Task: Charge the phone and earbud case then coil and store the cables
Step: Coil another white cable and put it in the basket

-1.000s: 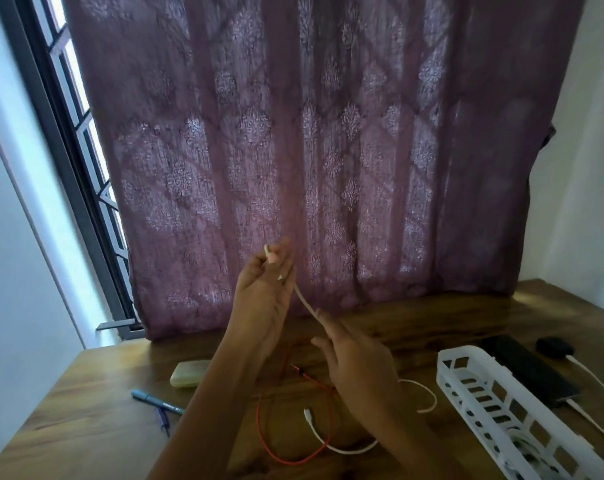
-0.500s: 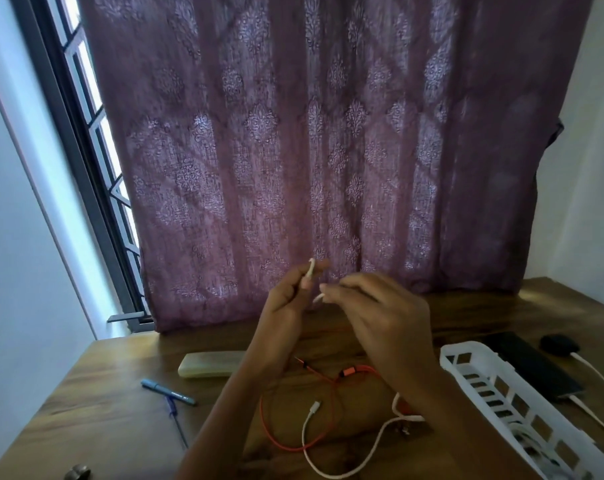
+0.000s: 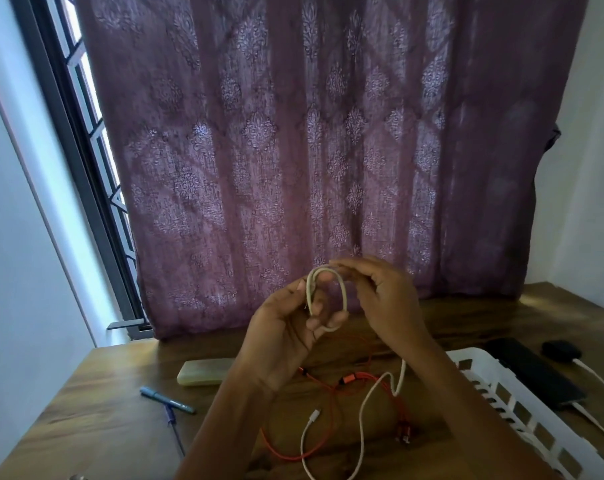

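**White cable looped between two hands**

A purple curtain (image 3: 328, 150) hangs behind the wooden table (image 3: 103, 427). At the right sits a white basket (image 3: 522, 420), with the dark phone (image 3: 532, 372) just beyond it. Above the table, the left hand (image 3: 286, 337) grips a loop of the white cable (image 3: 343, 292), and the right hand (image 3: 383, 299) pinches the loop's top. The slack trails across a red cable (image 3: 331, 407). The black earbud case (image 3: 560, 350) lies near the phone.

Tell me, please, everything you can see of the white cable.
The white cable is thin and rubbery-looking. One stretch is bent into a small upright loop held by the left hand, with the right hand pinching its top. The rest hangs to the table, crossing the orange cable, ending in a free plug.
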`<state>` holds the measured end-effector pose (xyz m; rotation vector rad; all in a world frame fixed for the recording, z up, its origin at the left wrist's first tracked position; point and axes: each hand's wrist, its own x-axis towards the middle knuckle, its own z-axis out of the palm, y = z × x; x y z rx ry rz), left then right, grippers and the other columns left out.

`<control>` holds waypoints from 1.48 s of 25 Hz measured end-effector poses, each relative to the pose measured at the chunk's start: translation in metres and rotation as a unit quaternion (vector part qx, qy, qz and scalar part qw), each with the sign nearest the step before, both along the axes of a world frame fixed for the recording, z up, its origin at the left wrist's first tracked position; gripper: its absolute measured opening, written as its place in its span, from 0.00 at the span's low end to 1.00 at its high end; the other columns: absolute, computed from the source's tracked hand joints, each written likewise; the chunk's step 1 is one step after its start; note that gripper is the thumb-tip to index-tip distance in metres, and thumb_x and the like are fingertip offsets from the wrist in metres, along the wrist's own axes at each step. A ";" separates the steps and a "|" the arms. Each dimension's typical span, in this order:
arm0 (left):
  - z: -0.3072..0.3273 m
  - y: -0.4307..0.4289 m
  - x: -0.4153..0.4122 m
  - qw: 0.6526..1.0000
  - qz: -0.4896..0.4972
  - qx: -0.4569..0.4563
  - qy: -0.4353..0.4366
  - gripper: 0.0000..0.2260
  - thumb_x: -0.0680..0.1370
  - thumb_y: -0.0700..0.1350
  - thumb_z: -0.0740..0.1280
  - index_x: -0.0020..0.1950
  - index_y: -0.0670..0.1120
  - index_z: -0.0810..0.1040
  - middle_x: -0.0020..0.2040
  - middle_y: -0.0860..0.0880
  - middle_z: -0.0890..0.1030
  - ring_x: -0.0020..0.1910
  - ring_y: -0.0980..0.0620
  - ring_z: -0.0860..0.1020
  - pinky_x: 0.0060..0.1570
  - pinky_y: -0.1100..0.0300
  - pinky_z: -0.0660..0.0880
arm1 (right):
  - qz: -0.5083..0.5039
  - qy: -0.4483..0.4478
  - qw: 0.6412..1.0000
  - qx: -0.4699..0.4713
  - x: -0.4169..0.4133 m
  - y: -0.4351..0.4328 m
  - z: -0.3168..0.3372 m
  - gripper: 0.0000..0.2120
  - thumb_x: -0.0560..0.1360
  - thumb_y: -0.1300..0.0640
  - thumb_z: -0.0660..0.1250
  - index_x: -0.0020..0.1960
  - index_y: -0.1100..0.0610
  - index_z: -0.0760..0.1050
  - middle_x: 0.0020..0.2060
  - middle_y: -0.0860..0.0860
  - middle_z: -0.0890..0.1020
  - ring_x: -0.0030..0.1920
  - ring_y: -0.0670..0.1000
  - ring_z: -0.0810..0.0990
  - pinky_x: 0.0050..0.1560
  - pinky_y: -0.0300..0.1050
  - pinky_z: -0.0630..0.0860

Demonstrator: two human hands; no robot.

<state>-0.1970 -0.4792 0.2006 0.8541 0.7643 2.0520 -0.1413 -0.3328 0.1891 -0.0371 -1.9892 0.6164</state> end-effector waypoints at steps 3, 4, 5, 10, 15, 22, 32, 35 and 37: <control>-0.004 -0.001 -0.011 0.998 0.041 0.038 -0.040 0.16 0.77 0.40 0.53 0.49 0.38 0.81 0.29 0.49 0.72 0.25 0.57 0.68 0.36 0.62 0.77 | -0.076 -0.024 0.997 0.016 0.003 -0.004 -0.022 0.14 0.77 0.51 0.60 0.57 0.52 0.79 0.44 0.43 0.83 0.40 0.41 0.80 0.40 0.29 0.73; -0.006 -0.001 -0.016 0.996 0.055 0.050 -0.048 0.16 0.78 0.40 0.54 0.52 0.38 0.79 0.31 0.50 0.72 0.26 0.58 0.69 0.37 0.63 0.77 | -0.093 -0.033 0.995 0.022 0.005 -0.007 -0.028 0.16 0.76 0.48 0.58 0.57 0.51 0.79 0.43 0.45 0.83 0.40 0.42 0.81 0.38 0.33 0.75; -0.008 -0.001 -0.021 0.995 0.071 0.058 -0.049 0.15 0.78 0.41 0.54 0.55 0.38 0.78 0.32 0.50 0.74 0.27 0.58 0.70 0.39 0.64 0.77 | -0.109 -0.039 0.993 0.037 0.006 -0.009 -0.035 0.18 0.75 0.46 0.56 0.57 0.51 0.79 0.41 0.46 0.83 0.38 0.43 0.81 0.36 0.36 0.76; -0.016 -0.001 -0.033 0.981 0.190 0.032 0.003 0.13 0.80 0.41 0.54 0.61 0.42 0.73 0.43 0.50 0.83 0.40 0.56 0.79 0.46 0.65 0.78 | -0.160 -0.046 0.977 0.131 0.009 -0.022 -0.059 0.17 0.75 0.49 0.57 0.57 0.54 0.79 0.37 0.46 0.79 0.27 0.43 0.76 0.21 0.36 0.72; -0.032 0.004 -0.040 0.910 0.357 -0.067 0.198 0.17 0.81 0.40 0.55 0.70 0.47 0.65 0.62 0.52 0.77 0.59 0.55 0.78 0.57 0.64 0.74 | -0.095 -0.030 0.981 0.165 0.009 -0.031 -0.069 0.13 0.74 0.57 0.60 0.55 0.56 0.79 0.41 0.45 0.79 0.35 0.42 0.79 0.26 0.37 0.76; -0.057 0.011 -0.035 0.778 0.376 -0.174 0.472 0.11 0.77 0.37 0.58 0.54 0.49 0.75 0.40 0.55 0.78 0.36 0.64 0.73 0.40 0.70 0.71 | -0.049 0.092 0.970 0.221 0.013 -0.032 -0.032 0.07 0.73 0.62 0.66 0.44 0.58 0.83 0.40 0.48 0.84 0.37 0.48 0.81 0.39 0.38 0.75; -0.025 0.006 -0.007 0.994 0.016 -0.058 0.093 0.15 0.76 0.47 0.57 0.46 0.43 0.81 0.26 0.53 0.64 0.22 0.58 0.61 0.39 0.63 0.74 | 0.094 0.033 0.994 -0.046 0.006 0.002 0.002 0.09 0.72 0.65 0.68 0.48 0.54 0.82 0.40 0.40 0.80 0.40 0.40 0.79 0.40 0.32 0.75; -0.025 0.004 -0.008 0.999 -0.038 -0.004 -0.013 0.13 0.76 0.45 0.58 0.46 0.40 0.79 0.25 0.54 0.65 0.21 0.60 0.61 0.40 0.63 0.74 | 0.121 -0.009 0.984 -0.131 0.005 -0.002 -0.002 0.10 0.74 0.62 0.66 0.46 0.48 0.81 0.31 0.40 0.80 0.31 0.41 0.77 0.35 0.34 0.74; -0.027 0.002 -0.010 0.995 -0.060 0.040 -0.064 0.15 0.77 0.44 0.56 0.47 0.39 0.80 0.25 0.54 0.67 0.21 0.60 0.62 0.42 0.63 0.76 | 0.109 -0.060 0.976 -0.181 0.004 -0.003 -0.011 0.12 0.75 0.62 0.65 0.45 0.46 0.80 0.23 0.39 0.78 0.22 0.41 0.73 0.28 0.33 0.70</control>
